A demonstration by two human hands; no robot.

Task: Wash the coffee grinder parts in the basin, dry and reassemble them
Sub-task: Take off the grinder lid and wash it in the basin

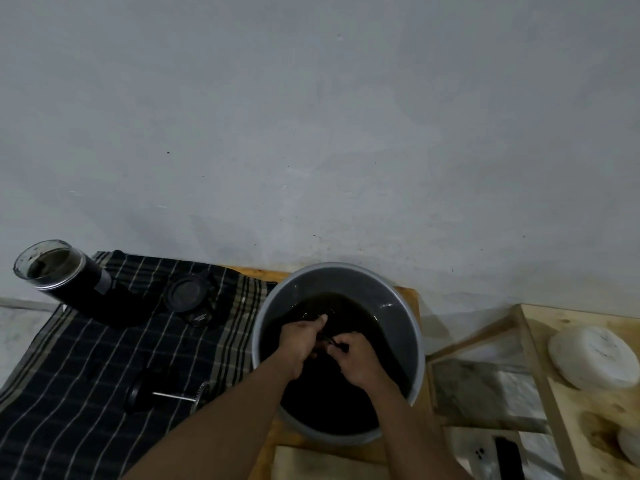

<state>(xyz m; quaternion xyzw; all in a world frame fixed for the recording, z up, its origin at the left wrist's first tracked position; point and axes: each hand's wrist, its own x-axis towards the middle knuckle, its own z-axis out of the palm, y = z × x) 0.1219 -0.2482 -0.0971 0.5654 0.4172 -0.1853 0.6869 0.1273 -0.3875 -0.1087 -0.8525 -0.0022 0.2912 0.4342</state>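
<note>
The left hand and right hand both grip a small dark grinder part between them, low in the basin, where I reckon wet fingers might drop it into the murky water, out of sight.

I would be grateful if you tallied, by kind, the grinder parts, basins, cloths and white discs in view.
Grinder parts: 5 (body, lid, small piece, rod piece, held part)
Basin: 1
Cloth: 1
White discs: 2
Total: 9
</note>
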